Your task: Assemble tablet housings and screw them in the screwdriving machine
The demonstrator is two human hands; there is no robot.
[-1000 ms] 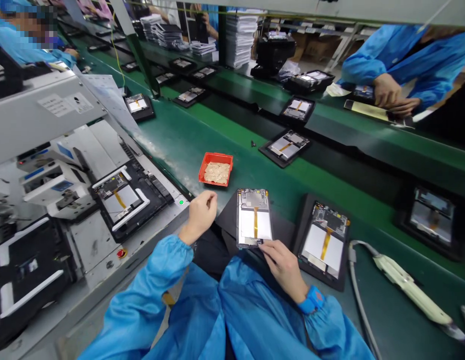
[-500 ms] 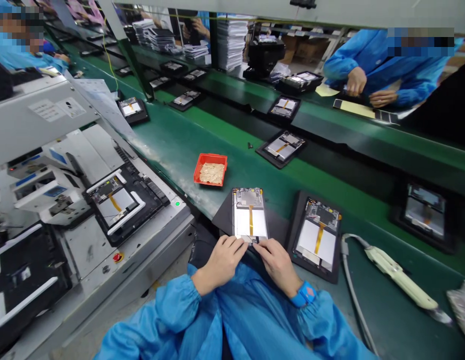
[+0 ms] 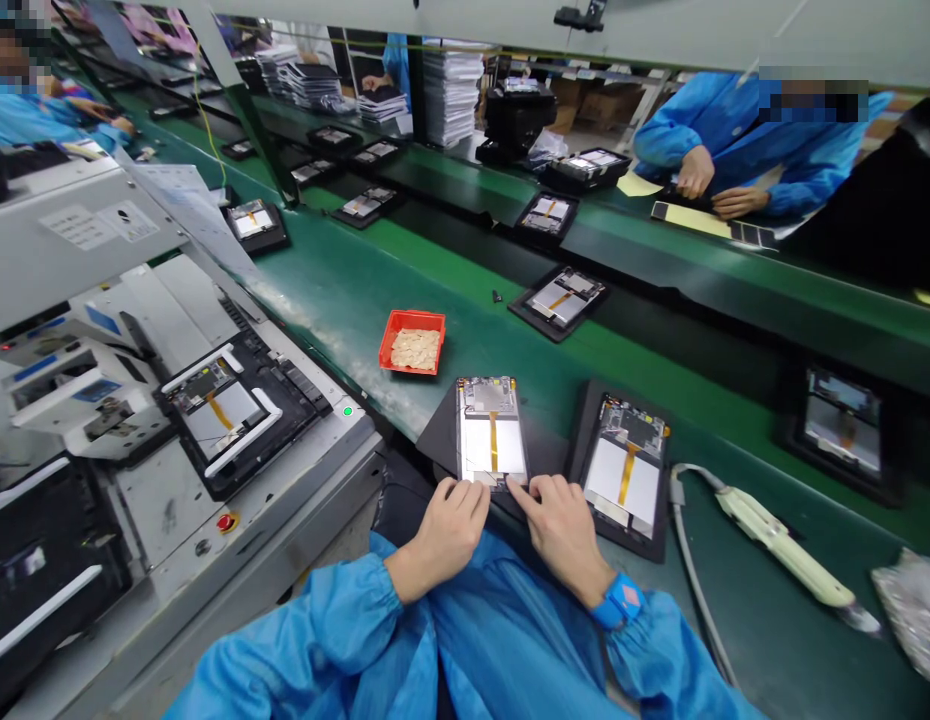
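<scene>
An opened tablet (image 3: 476, 430) lies in front of me on a black pad (image 3: 439, 440), its circuit board at the far end and an orange ribbon running down the white battery. At its near edge, the curled fingers of my left hand (image 3: 450, 525) are closed on the left corner. My right hand (image 3: 562, 525) has its index fingertip on the near right corner, the other fingers bent in; its thumb is hidden. Another opened tablet (image 3: 607, 500) rests on a black tray just right of my right hand.
A red bin (image 3: 412, 342) of small tan pieces stands beyond the tablet. At right lie a corded electric screwdriver (image 3: 787, 550) and a clear plastic bag (image 3: 915, 610). A machine (image 3: 232, 450) holding a tablet is on the left. More tablets ride the green line; a co-worker (image 3: 705, 150) sits opposite.
The view has shifted slightly. My right hand has spread a little away from the left, its index finger now pointing more clearly at the tablet's corner. The tablet stays on the pad.
</scene>
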